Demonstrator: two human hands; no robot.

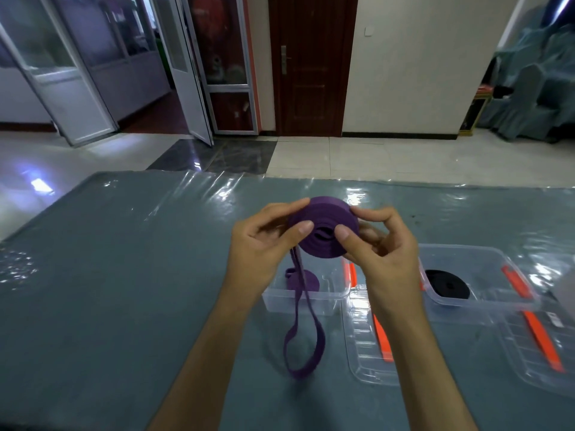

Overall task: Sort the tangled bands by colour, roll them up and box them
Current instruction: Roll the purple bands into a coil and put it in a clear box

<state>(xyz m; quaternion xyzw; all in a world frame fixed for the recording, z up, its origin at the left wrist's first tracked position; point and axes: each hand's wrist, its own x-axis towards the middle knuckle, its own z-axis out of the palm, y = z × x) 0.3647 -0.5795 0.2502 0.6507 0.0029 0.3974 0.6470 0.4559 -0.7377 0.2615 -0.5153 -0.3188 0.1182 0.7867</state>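
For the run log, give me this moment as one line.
hands: left hand and right hand grip purple band roll | tail: hanging loose | purple box: one roll | black box: one roll

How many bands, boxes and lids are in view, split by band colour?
Purple bands: 2, the roll held by both hands with a tail hanging down, and the one in the left box
Black bands: 1
Clear boxes: 2
Clear lids: 2
Total: 7
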